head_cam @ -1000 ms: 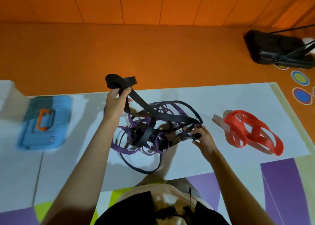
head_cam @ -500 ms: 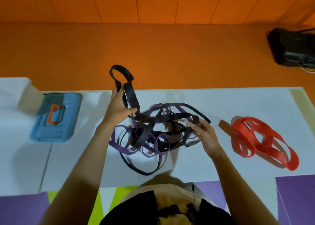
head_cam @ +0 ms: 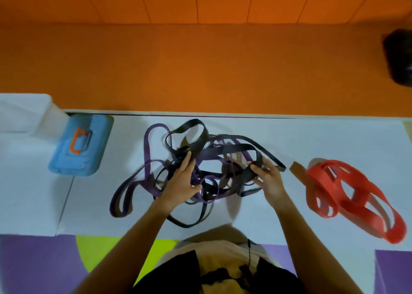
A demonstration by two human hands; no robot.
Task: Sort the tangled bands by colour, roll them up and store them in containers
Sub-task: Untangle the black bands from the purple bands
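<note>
Looking down from the head view, one tangle [head_cam: 223, 154] is seen in the middle of the white mat [head_cam: 312, 137], made of black bands [head_cam: 196, 137] and purple bands [head_cam: 147, 151] knotted through each other. Both hands are in it, set apart from each other. The left hand [head_cam: 180, 186] is laid into the middle of the knot with fingers stretched fairly straight, touching the bands, and nothing is visibly curled round. The right hand [head_cam: 269, 182] pinches a wide strip of the black bands at the right edge of the knot.

Handling-wise, these would be judged light, floppy and stretchy. They're probably a bit grippy too, so loops are likely to snag rather than slide free. A free outer loop is best taken, like the black one at the far side or the long purple one at the left, then fed out instead of yanked.

Counts:
- One mixed tangle. The number of black and purple bands in it can't be told, since too much is overlapped.
- One pile of red bands [head_cam: 314, 182], already separated and lying well apart to the right. Several loops show, but the exact number is unclear.
- One blue container [head_cam: 93, 160] with an orange handle, closed, at the far left.
- One black bag [head_cam: 399, 57], far right on the orange floor.
</note>
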